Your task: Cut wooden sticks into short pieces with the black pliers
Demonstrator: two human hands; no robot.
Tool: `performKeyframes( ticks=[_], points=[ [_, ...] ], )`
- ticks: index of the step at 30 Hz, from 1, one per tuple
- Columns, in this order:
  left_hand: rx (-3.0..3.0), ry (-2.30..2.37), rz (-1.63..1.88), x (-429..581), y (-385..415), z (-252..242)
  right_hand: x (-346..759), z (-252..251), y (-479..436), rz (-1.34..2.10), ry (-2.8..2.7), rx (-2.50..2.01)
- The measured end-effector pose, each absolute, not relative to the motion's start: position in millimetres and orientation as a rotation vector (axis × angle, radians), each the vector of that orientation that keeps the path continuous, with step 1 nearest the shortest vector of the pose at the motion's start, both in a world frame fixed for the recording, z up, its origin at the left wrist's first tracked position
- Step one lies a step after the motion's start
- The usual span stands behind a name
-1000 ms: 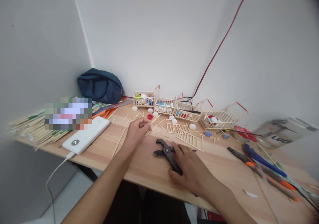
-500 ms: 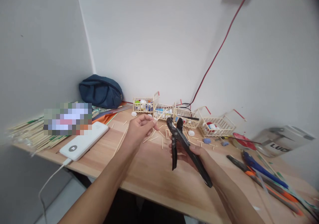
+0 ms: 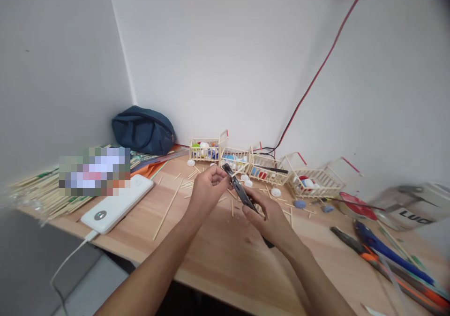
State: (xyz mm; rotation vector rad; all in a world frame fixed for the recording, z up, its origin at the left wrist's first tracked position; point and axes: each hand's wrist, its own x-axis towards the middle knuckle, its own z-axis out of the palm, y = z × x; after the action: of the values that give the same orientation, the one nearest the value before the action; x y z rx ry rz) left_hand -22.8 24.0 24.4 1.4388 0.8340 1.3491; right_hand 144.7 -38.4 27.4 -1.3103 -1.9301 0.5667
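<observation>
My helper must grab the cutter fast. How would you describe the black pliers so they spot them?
On the wooden table in the room's corner, before the row of little stick carts, the person's two hands meet. The black pliers sit in the right hand, tip at the left hand: the only tool held, not lying down.

A bag (image 3: pixel 143 131) sits back left on the surface (image 3: pixel 218 255); stick carts (image 3: pixel 267 166) line the wall, with what seem to be tools (image 3: pixel 386 255) right.

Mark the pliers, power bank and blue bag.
black pliers (image 3: pixel 241 190): head view, near the pivot.
power bank (image 3: pixel 117 202): head view, white top face.
blue bag (image 3: pixel 142 131): head view, front side.
</observation>
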Motion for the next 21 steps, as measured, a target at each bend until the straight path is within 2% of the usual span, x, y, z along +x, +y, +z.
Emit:
performKeyframes(
  ticks=[6,21],
  points=[
    [1.406,0.756,1.373,-25,28,20,144,22,-40,0.263,-2.026,-1.341],
    [1.463,0.747,1.333,-25,23,21,147,21,-50,0.136,-1.996,-1.378]
  ],
)
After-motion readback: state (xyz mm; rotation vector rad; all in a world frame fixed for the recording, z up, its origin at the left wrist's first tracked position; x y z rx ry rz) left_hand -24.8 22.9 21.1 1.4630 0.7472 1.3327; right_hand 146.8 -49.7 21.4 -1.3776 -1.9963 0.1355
